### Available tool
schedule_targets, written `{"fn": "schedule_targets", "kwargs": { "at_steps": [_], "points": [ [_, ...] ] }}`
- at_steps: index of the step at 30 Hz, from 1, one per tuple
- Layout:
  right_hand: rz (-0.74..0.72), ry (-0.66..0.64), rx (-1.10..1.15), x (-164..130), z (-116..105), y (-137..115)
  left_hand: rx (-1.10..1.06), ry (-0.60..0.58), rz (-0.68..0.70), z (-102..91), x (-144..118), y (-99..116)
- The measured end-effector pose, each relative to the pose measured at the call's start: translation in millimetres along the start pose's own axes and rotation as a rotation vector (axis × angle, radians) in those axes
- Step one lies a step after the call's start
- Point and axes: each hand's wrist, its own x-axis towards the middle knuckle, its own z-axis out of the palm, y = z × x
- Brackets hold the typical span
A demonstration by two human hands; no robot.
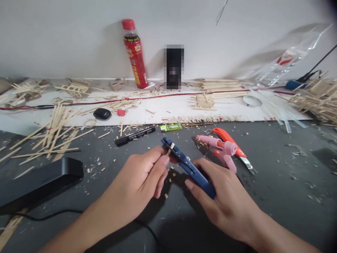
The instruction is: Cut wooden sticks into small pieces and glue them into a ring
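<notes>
Stick [169, 151] partly behind left hand [144, 175]

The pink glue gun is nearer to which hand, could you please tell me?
Right: the right hand is just this side of the glue gun; the left hand is farther, to its left.

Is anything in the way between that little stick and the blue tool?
Nothing visible is. The left hand holds the little stick right up at the blue tool, which the right hand grips.
</notes>
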Motion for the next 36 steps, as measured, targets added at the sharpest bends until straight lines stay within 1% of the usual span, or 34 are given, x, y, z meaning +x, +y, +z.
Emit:
{"fn": "schedule_targets", "kwargs": {
  "at_steps": [5, 12, 26, 32, 36],
  "points": [
    [-0.067, 0.021, 0.061, -4, 5, 0, -0.096, 0.018, 0.005, 9.4, -2, 2],
    [-0.107, 0.009, 0.069, -4, 7, 4, -0.060, 0.053, 0.035, 14.6, -1, 1],
    [-0.189, 0.015, 0.098, -6, 5, 3, -0.075, 0.064, 0.014, 17.2, -2, 1],
    [-0.148, 0.001, 0.081, -5, 9, 3, -0.078, 0.052, -0.021, 15.9, -1, 2],
    [-0.019, -0.022, 0.059, 1, 14, 0, -0.091, 0.044, -0.067, 15.6, 3, 2]
  ]
}}
